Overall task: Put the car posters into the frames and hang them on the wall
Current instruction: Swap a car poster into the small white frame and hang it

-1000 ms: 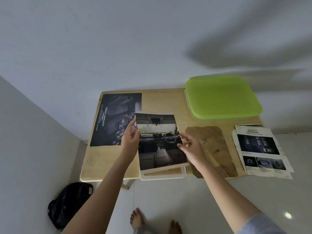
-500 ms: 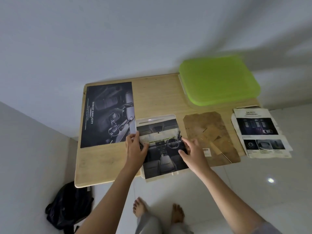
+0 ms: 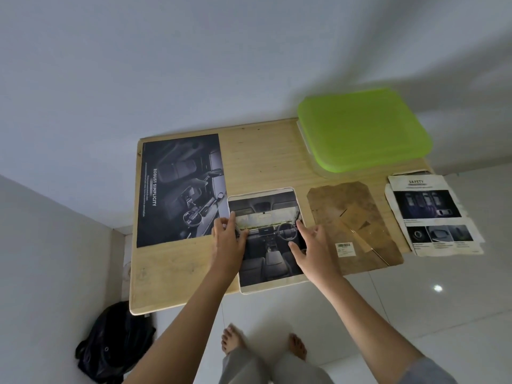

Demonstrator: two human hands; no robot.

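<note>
A car-interior poster [image 3: 270, 245] lies face up inside a white frame [image 3: 266, 288] at the front edge of the wooden table [image 3: 263, 151]. My left hand [image 3: 228, 242] presses on the poster's left edge, fingers spread. My right hand [image 3: 311, 245] rests on its right side, fingers apart. A larger dark poster [image 3: 180, 187] reading "ROBUST SIMPLICITY" lies flat at the table's left. A brown backing board [image 3: 357, 225] with a barcode label lies right of the frame. A white "SAFETY" poster sheet [image 3: 432, 214] overhangs the table's right end.
A clear box with a green lid [image 3: 363, 128] stands at the back right against the white wall. A black bag [image 3: 113, 342] sits on the tiled floor under the table's left corner. My bare feet [image 3: 263, 342] are below the table's front edge.
The poster has come down from my raised hands onto the frame and now lies flat in it. Both hands have gone from pinching its edges to pressing on top.
</note>
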